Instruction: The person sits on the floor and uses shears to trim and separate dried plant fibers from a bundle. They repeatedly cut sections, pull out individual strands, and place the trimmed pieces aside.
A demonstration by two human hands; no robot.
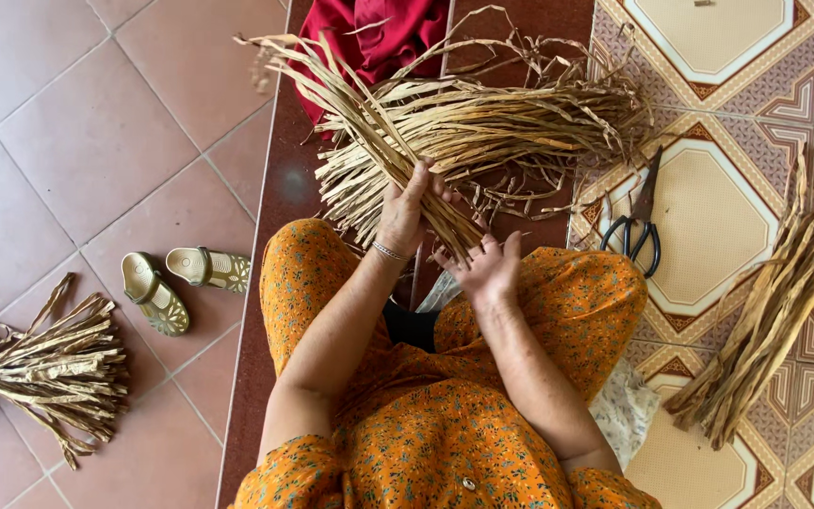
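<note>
A person sits in orange flowered clothes [445,443], knees apart. The right hand [488,269] is near the lap. Its fingers are spread a little and they touch the low end of a bunch of dry strips [398,141]. I cannot tell if it grips them. The left hand [405,215] is just above it. It is closed around the same bunch and holds it tight. A thin bracelet [388,252] sits on that wrist.

The bunch goes up and away from the hands, toward the left. Behind it a bigger pile [511,118] of the same strips lies sideways on the dark red step [280,188]. A red cloth [379,33] lies past the pile, partly under it.

To the right, black scissors [641,226] lie on the patterned tiles [708,217], near the knee. Farther right there is another bundle [774,302] of strips, lying at a slant.

To the left, two small sandals [181,283] sit on the plain tiles [96,141], side by side. Far left lies a tied bundle [40,368], fanned out at its ends.
</note>
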